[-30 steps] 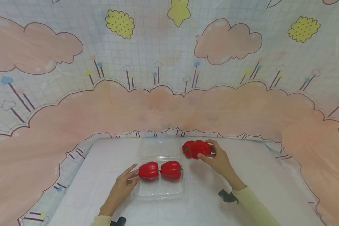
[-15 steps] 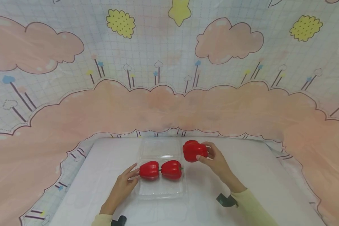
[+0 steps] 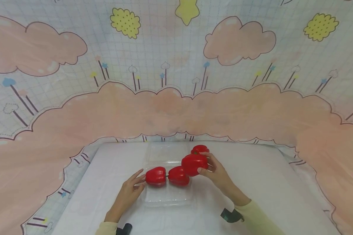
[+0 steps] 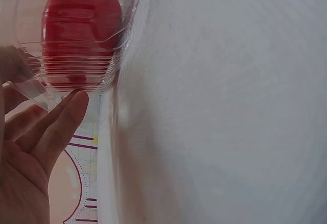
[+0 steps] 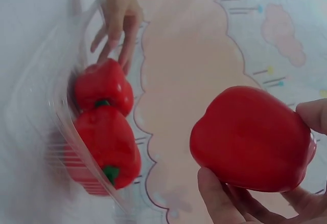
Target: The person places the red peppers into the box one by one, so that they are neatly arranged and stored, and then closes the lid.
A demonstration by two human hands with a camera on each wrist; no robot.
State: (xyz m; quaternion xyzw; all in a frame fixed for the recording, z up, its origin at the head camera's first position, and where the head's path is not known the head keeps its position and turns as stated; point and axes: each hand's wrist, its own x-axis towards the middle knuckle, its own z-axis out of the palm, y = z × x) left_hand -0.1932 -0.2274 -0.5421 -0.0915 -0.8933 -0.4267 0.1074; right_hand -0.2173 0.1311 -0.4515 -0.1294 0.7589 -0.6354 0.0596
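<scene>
My right hand (image 3: 216, 168) grips a red bell pepper (image 3: 194, 164) by its right end, raised above the container's far right corner. In the right wrist view, its fingertips and thumb hold the pepper (image 5: 250, 139) from opposite sides. A clear plastic clamshell container (image 3: 167, 197) lies open, holding two red bell peppers side by side, the left one (image 3: 155, 176) and the right one (image 3: 177, 176). Fairly straight fingers of my left hand (image 3: 131, 189) touch the container's left side. In the left wrist view, that hand (image 4: 46, 137) rests against the clear end wall.
Another red bell pepper (image 3: 200, 149) lies on the white table (image 3: 253, 176) beyond the held one, partly hidden by it. The container's lid (image 3: 166, 153) is folded back toward the patterned backdrop (image 3: 153, 112).
My right hand has lifted its pepper and carried it left and nearer, uncovering part of the pepper behind. My left hand stays against the container.
</scene>
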